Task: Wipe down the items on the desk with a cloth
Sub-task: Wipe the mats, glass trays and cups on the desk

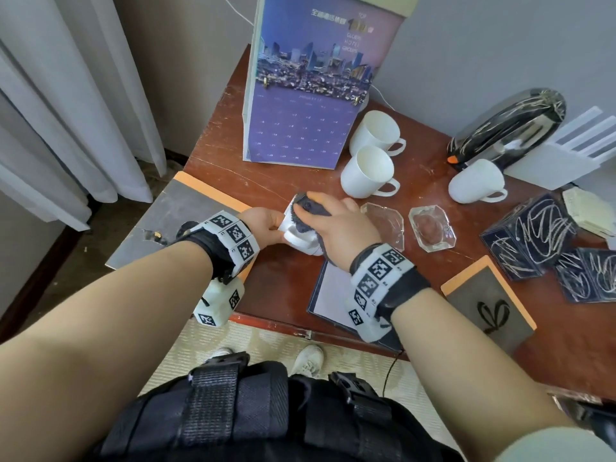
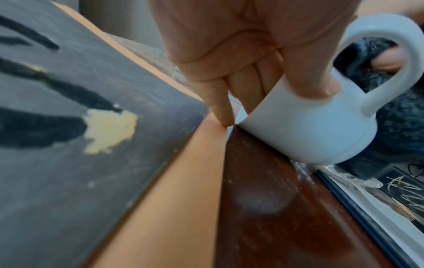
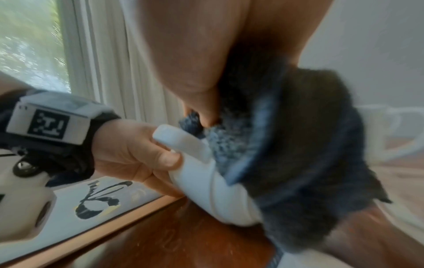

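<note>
A white mug (image 1: pixel 296 236) lies tilted on the wooden desk (image 1: pixel 286 285), handle toward me. My left hand (image 1: pixel 266 226) grips the mug (image 2: pixel 309 130) by its body, thumb beside the handle (image 2: pixel 401 59). My right hand (image 1: pixel 336 221) presses a dark grey cloth (image 1: pixel 310 208) onto the mug's far side. In the right wrist view the cloth (image 3: pixel 305 163) drapes over the mug (image 3: pixel 206 190), pinched between the right hand's thumb and fingers. The left hand (image 3: pixel 137 156) holds the mug from the left.
Three more white mugs (image 1: pixel 370 171) stand behind, next to a calendar stand (image 1: pixel 300 95). Two glass dishes (image 1: pixel 431 228), a black kettle (image 1: pixel 506 128), dark packets (image 1: pixel 540 241), a folder (image 1: pixel 333 295) and grey-orange boards (image 1: pixel 490 301) crowd the desk. Curtains hang left.
</note>
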The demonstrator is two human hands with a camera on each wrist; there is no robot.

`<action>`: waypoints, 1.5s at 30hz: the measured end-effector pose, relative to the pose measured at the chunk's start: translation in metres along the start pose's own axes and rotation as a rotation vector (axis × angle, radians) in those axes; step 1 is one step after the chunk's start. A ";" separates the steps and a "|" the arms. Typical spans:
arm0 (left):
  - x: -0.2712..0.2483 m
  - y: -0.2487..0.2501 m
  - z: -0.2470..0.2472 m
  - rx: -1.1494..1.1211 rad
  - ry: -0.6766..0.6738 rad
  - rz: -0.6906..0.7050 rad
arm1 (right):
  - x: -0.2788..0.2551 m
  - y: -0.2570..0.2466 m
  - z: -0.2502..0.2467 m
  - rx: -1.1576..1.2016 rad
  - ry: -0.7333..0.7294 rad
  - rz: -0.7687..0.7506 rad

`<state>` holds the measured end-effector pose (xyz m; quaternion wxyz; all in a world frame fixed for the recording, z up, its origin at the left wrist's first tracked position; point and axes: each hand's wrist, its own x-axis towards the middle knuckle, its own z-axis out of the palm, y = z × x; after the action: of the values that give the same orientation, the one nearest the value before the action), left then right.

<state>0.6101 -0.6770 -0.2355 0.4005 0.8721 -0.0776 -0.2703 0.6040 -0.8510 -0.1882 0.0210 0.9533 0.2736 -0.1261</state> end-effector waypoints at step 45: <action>-0.008 0.016 0.021 -0.010 0.001 -0.102 | -0.027 0.007 -0.010 0.428 0.342 0.287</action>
<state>0.5934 -0.6987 -0.2314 0.3905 0.8731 -0.0316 -0.2902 0.5880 -0.8699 -0.1720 -0.2092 0.9723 0.1030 -0.0146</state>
